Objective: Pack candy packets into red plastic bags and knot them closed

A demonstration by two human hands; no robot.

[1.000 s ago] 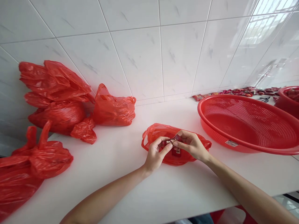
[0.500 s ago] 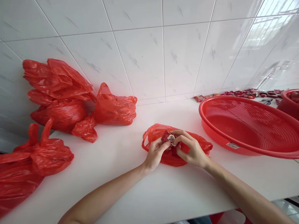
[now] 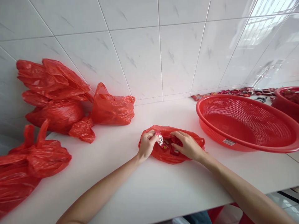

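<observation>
An open red plastic bag [image 3: 168, 158] lies on the white table, with several small wrapped packets [image 3: 165, 146] inside. My left hand [image 3: 147, 144] is closed on a red packet with a pale printed patch [image 3: 160, 139], over the bag's left part. Over the right part is my right hand [image 3: 187, 144], its thumb and fingers apart above a dark red packet [image 3: 174, 150]. Nothing shows gripped between those fingers.
Filled red bags [image 3: 113, 109] stand at the left by the tiled wall, one tied bag [image 3: 49, 157] nearer. A big red basket [image 3: 233, 124] is at right. Behind it lie packets [image 3: 243, 92], black scissors [image 3: 261, 99] and another red basket [image 3: 283, 104].
Both hands held the packet together before; now only my left hand has it, moved left and tilted. My right hand has come off it and its fingers have spread. The view has shifted slightly.
</observation>
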